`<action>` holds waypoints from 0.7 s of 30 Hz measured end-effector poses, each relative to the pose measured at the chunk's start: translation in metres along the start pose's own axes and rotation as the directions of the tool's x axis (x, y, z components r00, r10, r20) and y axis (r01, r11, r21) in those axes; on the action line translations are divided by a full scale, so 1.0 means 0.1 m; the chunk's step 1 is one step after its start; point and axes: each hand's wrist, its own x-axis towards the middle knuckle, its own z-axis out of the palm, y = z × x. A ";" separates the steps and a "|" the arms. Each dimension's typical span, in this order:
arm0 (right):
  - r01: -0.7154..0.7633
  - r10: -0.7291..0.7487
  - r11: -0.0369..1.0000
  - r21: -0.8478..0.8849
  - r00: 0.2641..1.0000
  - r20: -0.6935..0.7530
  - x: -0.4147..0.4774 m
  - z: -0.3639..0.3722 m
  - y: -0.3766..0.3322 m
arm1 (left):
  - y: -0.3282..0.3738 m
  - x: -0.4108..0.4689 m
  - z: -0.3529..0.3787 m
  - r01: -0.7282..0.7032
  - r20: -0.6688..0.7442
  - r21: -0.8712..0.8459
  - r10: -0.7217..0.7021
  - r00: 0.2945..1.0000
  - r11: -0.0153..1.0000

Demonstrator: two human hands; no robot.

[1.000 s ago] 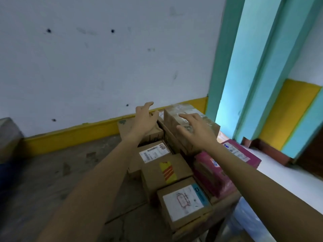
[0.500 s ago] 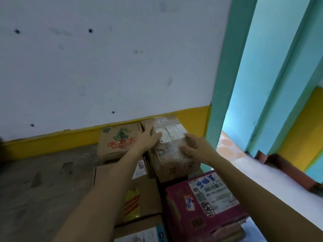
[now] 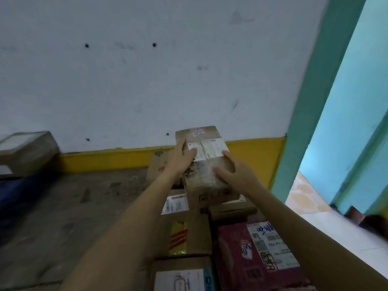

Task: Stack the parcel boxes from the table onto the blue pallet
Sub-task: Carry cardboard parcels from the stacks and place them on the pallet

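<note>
A taped brown parcel box (image 3: 207, 164) with white labels on top is held between both hands above the other boxes on the table. My left hand (image 3: 182, 160) grips its left side, thumb on the top. My right hand (image 3: 233, 175) grips its right side with fingers curled over the top edge. Below it lie several more parcels: a brown box with a shipping label (image 3: 178, 203), one with red and yellow stripes (image 3: 189, 236), a maroon box (image 3: 256, 255) and a box with a white printed label (image 3: 182, 276). A blue edge (image 3: 14, 192) shows at the far left.
A printed carton (image 3: 159, 166) stands behind the held box against the yellow skirting. Another brown box (image 3: 25, 152) sits at the far left above the blue edge. The worn table top (image 3: 73, 206) stretches left. A teal door frame (image 3: 304, 114) and a tiled floor are on the right.
Both hands reached the taped box, closed on its sides, and raised it off the stack. The camera has tilted and the far-left box has come into view.
</note>
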 end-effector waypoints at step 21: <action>-0.013 -0.040 0.989 0.146 0.935 0.353 -1.11 3.13 -3.05 | -1.47 -2.02 -3.95 0.198 -0.255 0.335 -0.113 0.960 0.921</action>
